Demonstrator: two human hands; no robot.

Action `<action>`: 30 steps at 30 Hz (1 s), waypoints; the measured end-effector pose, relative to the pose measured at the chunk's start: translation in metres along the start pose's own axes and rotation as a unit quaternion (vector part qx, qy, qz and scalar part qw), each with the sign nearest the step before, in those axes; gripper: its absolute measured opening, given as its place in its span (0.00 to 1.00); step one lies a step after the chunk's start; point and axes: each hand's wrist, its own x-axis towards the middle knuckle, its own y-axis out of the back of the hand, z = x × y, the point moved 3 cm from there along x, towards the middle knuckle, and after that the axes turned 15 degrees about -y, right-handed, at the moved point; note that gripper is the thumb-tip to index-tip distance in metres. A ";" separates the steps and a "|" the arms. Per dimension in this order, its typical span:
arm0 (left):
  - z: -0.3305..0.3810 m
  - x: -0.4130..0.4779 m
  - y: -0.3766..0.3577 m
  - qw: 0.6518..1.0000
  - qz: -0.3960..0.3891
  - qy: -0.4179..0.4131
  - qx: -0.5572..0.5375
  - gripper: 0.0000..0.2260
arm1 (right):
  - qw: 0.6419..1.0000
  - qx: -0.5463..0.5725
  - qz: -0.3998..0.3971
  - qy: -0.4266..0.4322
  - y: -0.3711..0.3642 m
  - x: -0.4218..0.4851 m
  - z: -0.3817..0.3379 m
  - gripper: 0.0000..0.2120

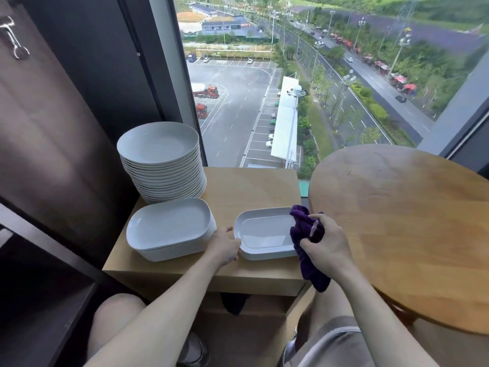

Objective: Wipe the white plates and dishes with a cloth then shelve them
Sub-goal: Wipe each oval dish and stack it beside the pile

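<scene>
At far left, dark shelving [39, 287]. On a low wooden stand [251, 189], 1 tall stack of round white plates [158, 144] at the back left corner, with 1 shorter stack of rectangular white dishes [169, 226] just in front. Next, left hand [225, 246], fingers curled around the left rim of a separate rectangular dish [264, 231] lying flat on the stand. Right hand [325, 245], fingers closed around a bunched purple cloth [304, 234] at the dish's right end, possibly touching it. At right, a round wooden table [410, 221].

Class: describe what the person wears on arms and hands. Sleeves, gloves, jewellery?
No sleeves show: both forearms are bare to the frame edge. The left hand and right hand are ungloved, with no watch, bracelet or ring visible.
</scene>
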 end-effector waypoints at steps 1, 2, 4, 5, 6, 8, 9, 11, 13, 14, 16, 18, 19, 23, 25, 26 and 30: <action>0.002 -0.001 0.000 1.000 0.000 -0.004 0.000 0.27 | 1.000 0.009 -0.008 -0.004 -0.003 -0.005 0.004 0.21; 0.002 -0.002 0.001 1.000 0.001 -0.007 0.003 0.27 | 1.000 0.014 -0.020 -0.010 -0.005 -0.009 0.007 0.21; 0.004 -0.005 0.003 1.000 0.005 -0.015 0.013 0.26 | 0.998 0.019 -0.046 -0.025 -0.010 -0.016 0.012 0.23; 0.006 -0.006 0.003 1.000 0.007 -0.020 0.016 0.26 | 0.998 0.022 -0.051 -0.026 -0.012 -0.020 0.013 0.23; 0.009 -0.008 0.004 1.000 0.010 -0.024 0.017 0.25 | 0.998 0.026 -0.054 -0.025 -0.013 -0.023 0.013 0.22; 0.018 -0.013 0.006 0.999 0.016 -0.038 0.011 0.24 | 0.997 0.036 -0.062 -0.019 -0.014 -0.029 0.012 0.21; 0.022 -0.016 0.008 0.999 0.018 -0.044 0.004 0.23 | 0.997 0.040 -0.066 -0.019 -0.015 -0.031 0.012 0.20; 0.030 -0.021 0.013 0.998 0.014 -0.056 -0.008 0.21 | 0.996 0.045 -0.073 -0.024 -0.015 -0.036 0.011 0.20; 0.035 -0.025 0.021 0.998 0.005 -0.068 -0.017 0.17 | 0.995 0.051 -0.080 -0.024 -0.015 -0.040 0.008 0.21; 0.038 -0.026 0.026 0.997 0.004 -0.078 -0.019 0.17 | 0.995 0.054 -0.082 -0.022 -0.015 -0.041 0.007 0.21; 0.042 -0.027 0.040 0.995 0.013 -0.098 -0.018 0.17 | 0.995 0.056 -0.084 -0.019 -0.015 -0.044 0.003 0.21; 0.041 -0.026 0.059 0.993 0.035 -0.108 -0.020 0.18 | 0.995 0.059 -0.084 -0.012 -0.017 -0.046 0.000 0.21; 0.039 -0.027 0.070 0.992 0.049 -0.110 -0.021 0.18 | 0.995 0.059 -0.083 -0.008 -0.018 -0.047 -0.002 0.22; 0.022 -0.034 0.121 0.986 0.121 -0.100 -0.050 0.18 | 0.995 0.046 -0.085 0.009 -0.024 -0.053 -0.008 0.24; 0.014 -0.038 0.147 0.981 0.158 -0.090 -0.068 0.18 | 0.995 0.042 -0.088 0.007 -0.028 -0.055 -0.008 0.22; 0.010 -0.039 0.159 0.978 0.177 -0.089 -0.069 0.19 | 0.995 0.040 -0.090 0.006 -0.030 -0.056 -0.007 0.22; -0.016 -0.048 0.197 0.971 0.219 -0.077 -0.057 0.17 | 0.994 0.030 -0.100 0.000 -0.036 -0.060 -0.003 0.22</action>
